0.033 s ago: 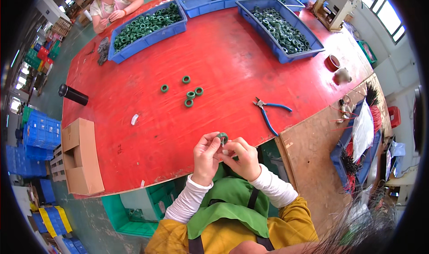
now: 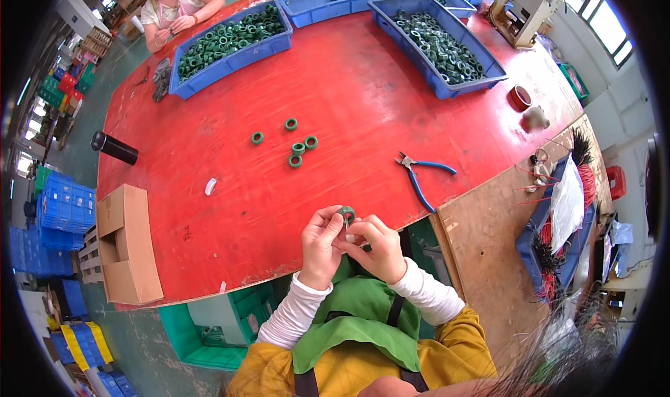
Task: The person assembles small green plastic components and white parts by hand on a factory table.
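Observation:
Just over the near edge of the red table, my left hand (image 2: 321, 247) pinches a dark green ring (image 2: 347, 214) upright between thumb and fingers. Close against it on the right is my right hand (image 2: 377, 247), its thumb and fingertips pressed together below the ring. Something thin and pale seems to run from the ring to those fingertips, too small to make out. Several loose green rings (image 2: 298, 148) lie farther off on the table. Pliers with blue handles (image 2: 419, 173) rest to the right of my hands, jaws pointing away and handles spread.
On the red table (image 2: 209, 138), blue trays (image 2: 230, 58) of green rings stand at the back. A black cylinder (image 2: 115, 148) and cardboard box (image 2: 127, 247) are at left. Right, a blue bin (image 2: 555, 240) holds red and black wires. A person (image 2: 174, 9) works at far left.
My hands stay nearly in place, with only a slight shift of the right fingers and the ring. Nothing else has visibly moved.

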{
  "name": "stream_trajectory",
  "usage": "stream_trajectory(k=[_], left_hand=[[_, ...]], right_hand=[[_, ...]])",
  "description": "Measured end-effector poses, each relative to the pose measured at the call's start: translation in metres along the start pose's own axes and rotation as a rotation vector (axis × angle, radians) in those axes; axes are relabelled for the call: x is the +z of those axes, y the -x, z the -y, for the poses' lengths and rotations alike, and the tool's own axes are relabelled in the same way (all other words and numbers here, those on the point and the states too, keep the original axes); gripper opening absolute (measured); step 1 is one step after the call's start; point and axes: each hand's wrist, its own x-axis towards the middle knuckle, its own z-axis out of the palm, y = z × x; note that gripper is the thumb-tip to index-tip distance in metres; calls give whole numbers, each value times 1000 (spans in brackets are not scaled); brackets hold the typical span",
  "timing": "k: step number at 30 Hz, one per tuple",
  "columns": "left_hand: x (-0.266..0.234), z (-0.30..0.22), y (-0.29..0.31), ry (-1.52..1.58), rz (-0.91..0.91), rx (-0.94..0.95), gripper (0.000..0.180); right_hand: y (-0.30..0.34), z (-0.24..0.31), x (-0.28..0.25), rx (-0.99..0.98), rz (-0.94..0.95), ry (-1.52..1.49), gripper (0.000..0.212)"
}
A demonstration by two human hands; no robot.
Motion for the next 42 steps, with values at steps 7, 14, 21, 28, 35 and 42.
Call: stream_trajectory(k=[7, 14, 21, 28, 35, 42], left_hand=[[-4, -1, 1, 39, -20, -1, 12], [-3, -1, 1, 31, 5, 34, 8], [-2, -1, 1, 40, 12, 52, 7], [-3, -4, 1, 96, 8, 31, 8], [-8, -2, -3, 249, 9, -138, 9], [-17, 2, -5, 317, 61, -233, 10]], right_hand=[[1, -1, -6, -193, 10, 154, 29], [-12, -3, -37, -522, 58, 496, 35], [-15, -1, -38, -549, 77, 502, 31], [-7, -3, -35, -620, 163, 486, 28], [-4, -9, -27, -626, 238, 407, 34], [1, -17, -18, -466, 16, 359, 47]])
